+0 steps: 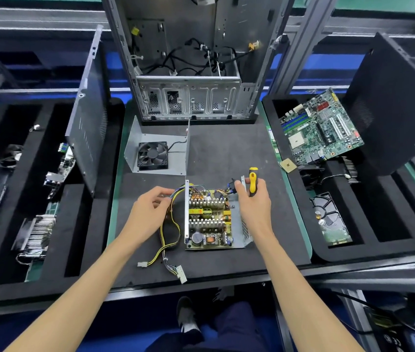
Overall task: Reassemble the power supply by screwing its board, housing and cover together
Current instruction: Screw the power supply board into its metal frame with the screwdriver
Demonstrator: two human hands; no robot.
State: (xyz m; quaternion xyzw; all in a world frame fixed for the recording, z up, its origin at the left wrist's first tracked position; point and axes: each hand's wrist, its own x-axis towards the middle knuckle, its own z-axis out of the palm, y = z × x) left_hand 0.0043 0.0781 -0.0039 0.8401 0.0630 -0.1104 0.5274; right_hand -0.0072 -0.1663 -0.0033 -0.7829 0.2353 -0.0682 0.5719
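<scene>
Near the middle of the frame, on the dark worktop (226,153), the power supply board (209,219) sits in its open metal housing (245,231). Left hand (148,209) pinches the yellow wire bundle (173,219) beside the housing's left wall. Right hand (252,199) grips a yellow-handled screwdriver (253,180) at the housing's upper right corner. Cover with fan (154,154) lies above, apart from both.
</scene>
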